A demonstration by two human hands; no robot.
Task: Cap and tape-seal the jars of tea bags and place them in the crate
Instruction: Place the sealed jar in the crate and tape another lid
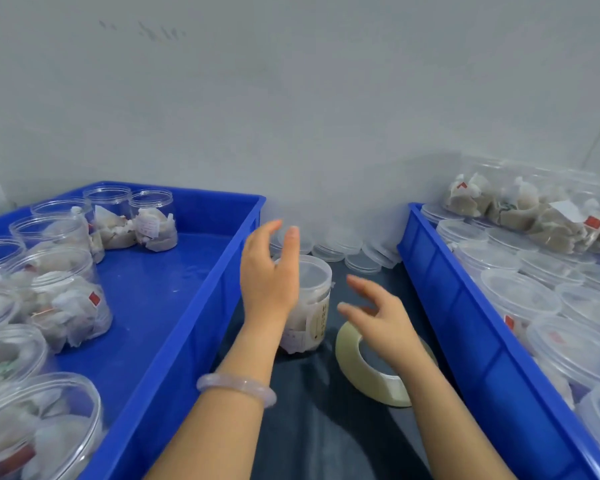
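Your left hand (269, 275) and right hand (378, 317): apart, fingers loose, gripping nothing. Capped jar (312, 306) stands between them, nearer left. Likely light, slick, thin-walled: grip sidewall below lid. Tape roll (371, 375) lies under right hand.

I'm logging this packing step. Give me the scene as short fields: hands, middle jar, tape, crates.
left hand: open, beside the middle jar, holding nothing
right hand: open, over the tape roll, holding nothing
middle jar: upright between the crates, lid on; seal unclear
tape roll: on the dark surface, right of the jar
left crate: uncapped jars of tea bags
right crate: capped jars
loose lids: by the wall
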